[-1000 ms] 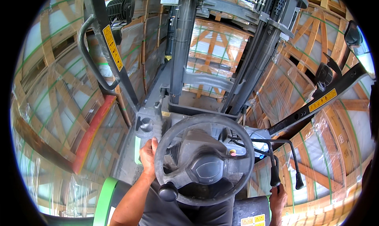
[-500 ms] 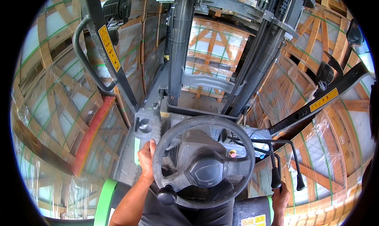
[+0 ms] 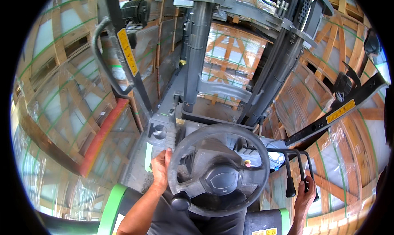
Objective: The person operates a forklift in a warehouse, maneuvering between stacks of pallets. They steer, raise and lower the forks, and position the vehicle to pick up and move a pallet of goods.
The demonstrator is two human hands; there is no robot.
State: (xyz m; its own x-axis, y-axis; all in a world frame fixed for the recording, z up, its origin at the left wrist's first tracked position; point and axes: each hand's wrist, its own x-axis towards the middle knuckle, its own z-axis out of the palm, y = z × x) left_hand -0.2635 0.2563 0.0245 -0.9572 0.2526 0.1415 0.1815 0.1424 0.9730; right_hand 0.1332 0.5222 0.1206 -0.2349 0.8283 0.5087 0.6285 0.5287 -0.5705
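A black steering wheel (image 3: 219, 128) with a spinner knob (image 3: 181, 202) stands before me. My left hand (image 3: 160, 168) is curled against the outer left side of its rim, thumb up, just below a ribbed upright lever (image 3: 172, 128). Its fingertips are hidden, so I cannot make out what they hold. At the right, my right hand (image 3: 305, 194) closes round the knob of the middle one of several black control levers (image 3: 301, 163). The left lever's knob (image 3: 290, 187) hangs free beside it.
Ahead rises the forklift mast (image 3: 198, 50), with a wrapped crate (image 3: 230, 50) beyond it. Wood-framed crates stand close at the left (image 3: 61, 91) and right (image 3: 303, 95). A red beam (image 3: 102, 136) is at the left. Dark cab posts (image 3: 131, 58) flank the mast.
My right hand has risen from behind the left lever's knob onto the middle lever. My left hand keeps its place by the wheel. The whole view has shifted slightly to the right.
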